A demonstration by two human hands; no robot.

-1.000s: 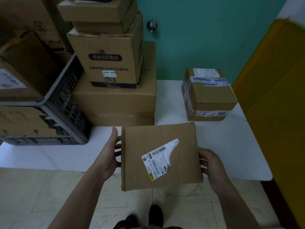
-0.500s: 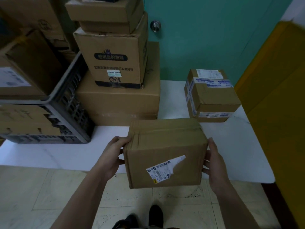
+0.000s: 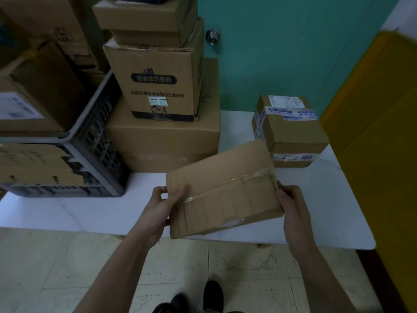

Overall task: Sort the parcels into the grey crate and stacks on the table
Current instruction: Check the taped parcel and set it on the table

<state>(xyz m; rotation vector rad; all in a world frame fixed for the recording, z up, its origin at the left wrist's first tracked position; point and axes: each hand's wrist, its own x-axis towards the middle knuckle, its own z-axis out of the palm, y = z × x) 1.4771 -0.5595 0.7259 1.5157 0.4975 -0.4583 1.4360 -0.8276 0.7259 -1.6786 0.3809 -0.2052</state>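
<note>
held parcel (image 3: 222, 190): plain brown box with clear tape along its top seam and a sliver of white label on the near face. It is tilted, far-right corner highest, above the near edge of the white tabletop (image 3: 67, 211). The left hand (image 3: 158, 211) and right hand (image 3: 293, 206) grip its ends.
crate (image 3: 99, 136): grey, slatted, on the tabletop's left; brown boxes fill it past the rim.
stack (image 3: 162, 136): three boxes just beside the crate. A wide one forms the base, a printed one sits on it, and a flat one is on top.
taped parcel (image 3: 291, 132): right rear of the tabletop, with blue-and-white tape and a white label on top.

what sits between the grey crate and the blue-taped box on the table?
In the head view: a stack of cardboard boxes right beside the grey crate, then bare white table up to the blue-taped box.
</note>
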